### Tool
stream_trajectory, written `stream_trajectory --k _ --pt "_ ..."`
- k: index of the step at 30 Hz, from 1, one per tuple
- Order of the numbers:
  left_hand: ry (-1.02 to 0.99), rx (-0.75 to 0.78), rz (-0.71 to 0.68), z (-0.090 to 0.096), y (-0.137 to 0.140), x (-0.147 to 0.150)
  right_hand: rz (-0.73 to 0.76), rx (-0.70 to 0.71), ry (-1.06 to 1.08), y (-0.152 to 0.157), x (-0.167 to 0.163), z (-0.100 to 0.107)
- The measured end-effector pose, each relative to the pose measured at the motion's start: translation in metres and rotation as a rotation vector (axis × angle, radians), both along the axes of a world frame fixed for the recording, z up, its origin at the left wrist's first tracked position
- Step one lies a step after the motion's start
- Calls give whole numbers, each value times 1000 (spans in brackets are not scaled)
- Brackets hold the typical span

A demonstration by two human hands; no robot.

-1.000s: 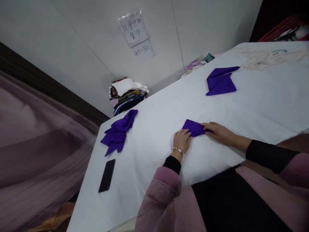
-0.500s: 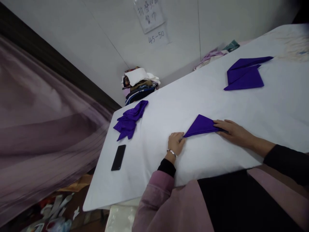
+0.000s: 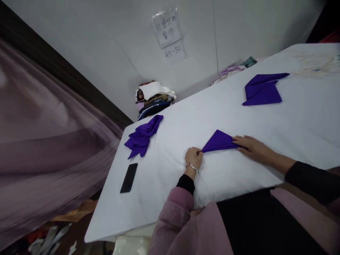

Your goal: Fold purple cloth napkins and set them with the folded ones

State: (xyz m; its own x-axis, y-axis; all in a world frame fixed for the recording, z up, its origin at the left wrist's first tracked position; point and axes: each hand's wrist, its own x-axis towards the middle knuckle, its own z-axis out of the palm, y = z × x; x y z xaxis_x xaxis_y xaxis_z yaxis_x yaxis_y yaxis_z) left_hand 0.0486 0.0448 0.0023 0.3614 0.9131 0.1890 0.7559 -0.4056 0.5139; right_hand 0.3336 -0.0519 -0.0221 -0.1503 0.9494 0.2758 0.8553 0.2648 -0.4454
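Observation:
In front of me a purple cloth napkin (image 3: 218,141), folded into a flat triangle, lies on the white-covered table (image 3: 183,131). My left hand (image 3: 193,157), with a bracelet at the wrist, pinches its left corner between thumb and fingers. Over the right end of the napkin my right hand (image 3: 251,147) lies flat, fingers stretched out along the fabric. That right corner is hidden under the hand. The napkin's peak points away from me.
Farther right lies another folded purple cloth (image 3: 262,90). On the left are a gathered purple cloth (image 3: 143,136) and a black phone (image 3: 129,178). Behind the table edge sits a pile of folded clothes (image 3: 154,99). Handwritten paper (image 3: 168,30) hangs on the wall.
The whole view has shifted slightly. My left fingers have closed into a pinch on the napkin's left corner. The right hand stays resting on its other end.

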Motion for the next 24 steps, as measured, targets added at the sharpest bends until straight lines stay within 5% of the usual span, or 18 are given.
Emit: stream_trajectory --k 6,13,24 --pt "-24 22 -126 12 -8 3 7 -37 8 -2 0 4" --pt "32 95 -357 20 -14 51 -26 -45 34 0 -2 6" --pt "45 124 -374 10 -9 68 -65 21 73 2 -4 2"
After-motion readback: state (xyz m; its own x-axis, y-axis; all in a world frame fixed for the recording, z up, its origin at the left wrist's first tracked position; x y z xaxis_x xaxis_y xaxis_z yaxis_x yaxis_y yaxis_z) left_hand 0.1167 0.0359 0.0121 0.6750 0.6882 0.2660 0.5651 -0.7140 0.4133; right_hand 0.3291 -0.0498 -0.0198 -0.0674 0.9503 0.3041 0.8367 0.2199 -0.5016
